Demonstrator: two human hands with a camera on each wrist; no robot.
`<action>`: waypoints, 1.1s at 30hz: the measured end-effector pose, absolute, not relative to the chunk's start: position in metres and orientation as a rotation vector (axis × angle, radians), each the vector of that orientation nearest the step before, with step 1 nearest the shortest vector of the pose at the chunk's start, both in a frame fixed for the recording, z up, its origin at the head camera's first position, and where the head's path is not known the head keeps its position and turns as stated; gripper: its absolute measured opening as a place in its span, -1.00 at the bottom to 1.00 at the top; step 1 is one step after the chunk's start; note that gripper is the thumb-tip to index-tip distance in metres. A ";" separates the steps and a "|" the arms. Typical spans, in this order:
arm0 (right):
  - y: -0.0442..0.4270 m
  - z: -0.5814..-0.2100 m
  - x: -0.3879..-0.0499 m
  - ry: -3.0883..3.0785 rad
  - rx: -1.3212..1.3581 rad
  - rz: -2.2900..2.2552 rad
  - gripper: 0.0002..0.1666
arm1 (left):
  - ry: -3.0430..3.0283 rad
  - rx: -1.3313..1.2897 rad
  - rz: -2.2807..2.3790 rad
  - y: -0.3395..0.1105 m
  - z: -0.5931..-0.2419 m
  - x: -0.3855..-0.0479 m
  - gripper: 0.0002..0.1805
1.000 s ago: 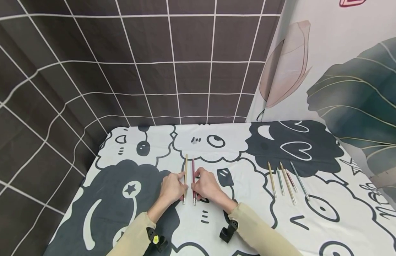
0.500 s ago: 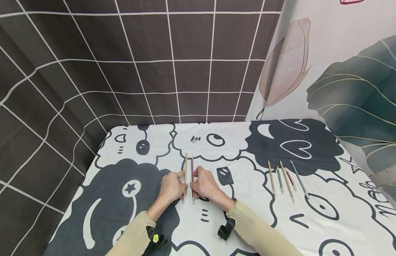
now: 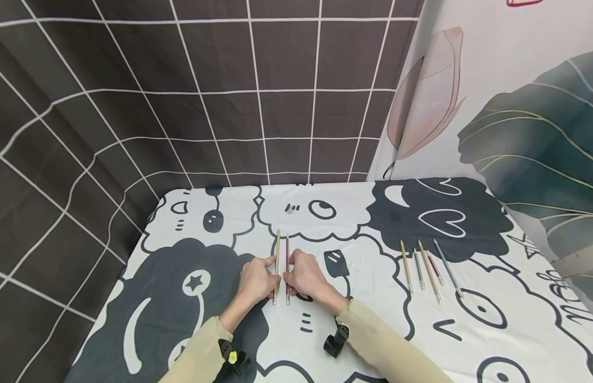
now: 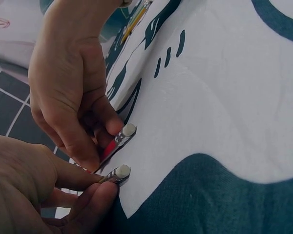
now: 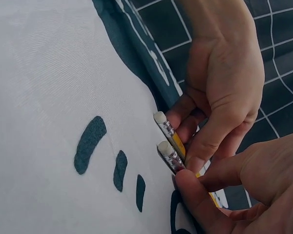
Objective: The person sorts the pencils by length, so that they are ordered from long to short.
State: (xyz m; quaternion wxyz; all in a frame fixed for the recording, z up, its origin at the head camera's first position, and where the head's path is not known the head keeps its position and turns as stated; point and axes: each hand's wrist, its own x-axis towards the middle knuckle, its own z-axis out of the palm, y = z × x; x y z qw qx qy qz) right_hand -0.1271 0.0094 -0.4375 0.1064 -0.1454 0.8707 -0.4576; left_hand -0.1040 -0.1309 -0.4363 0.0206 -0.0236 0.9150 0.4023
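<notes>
Two pencils lie side by side on the patterned cloth, tips away from the person, with a narrow gap between them. My left hand pinches the yellow pencil from its left side. The red pencil is pinched by my right hand from the right. In the left wrist view, the white eraser of the red pencil and that of the yellow pencil stick out past the fingers. Both eraser ends also show in the right wrist view, the yellow pencil's beside the red pencil's.
To the right, several more pencils lie loosely spread on the cloth, yellow, greenish and red ones. A dark gridded curtain hangs behind and at the left; a leaf-printed white curtain hangs at the right.
My right hand has slid slightly left with the red pencil, narrowing the gap to the yellow one. The left hand has stayed nearly still.
</notes>
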 end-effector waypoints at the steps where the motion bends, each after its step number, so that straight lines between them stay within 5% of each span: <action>1: 0.009 -0.437 -0.127 2.563 -0.438 -1.354 -0.77 | 2.840 -0.072 1.251 -0.131 -0.436 -0.104 -0.45; 33: 0.010 -0.439 -0.128 2.566 -0.457 -1.366 -0.80 | 2.836 -0.086 1.272 -0.132 -0.437 -0.103 -0.43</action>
